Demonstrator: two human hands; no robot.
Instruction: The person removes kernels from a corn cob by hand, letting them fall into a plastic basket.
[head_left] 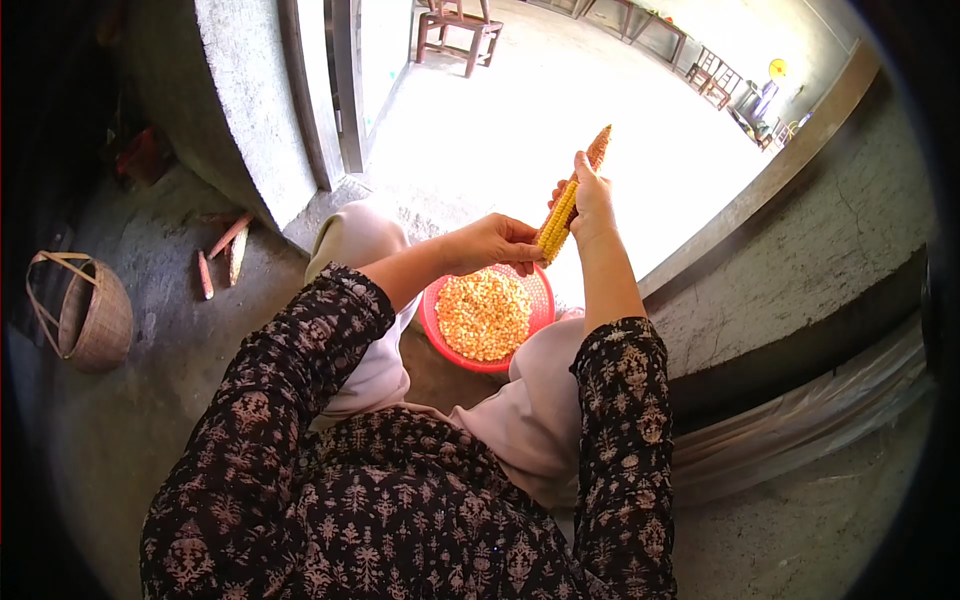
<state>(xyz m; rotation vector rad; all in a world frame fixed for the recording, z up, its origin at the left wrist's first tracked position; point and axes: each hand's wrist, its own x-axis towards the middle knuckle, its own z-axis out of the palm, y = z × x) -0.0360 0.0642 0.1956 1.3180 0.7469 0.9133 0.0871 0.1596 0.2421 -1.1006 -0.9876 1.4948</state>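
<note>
An ear of corn (pixel 558 222), with yellow kernels on its lower part, is held up at a slant beside a reddish bare cob (pixel 600 146). My right hand (pixel 592 200) wraps round both of them. At the lower end of the corn, my left hand (pixel 492 244) has its fingers closed on the tip. Below the hands, between my knees, a red basket (pixel 430 318) holds a heap of loose yellow kernels (pixel 484 312).
A wicker basket (pixel 100 318) stands on the floor at the left. Several cobs (pixel 238 254) lie near the wall corner. Past the doorway are a wooden chair (pixel 460 36) and more furniture. A curved wall (pixel 800 230) rises at the right.
</note>
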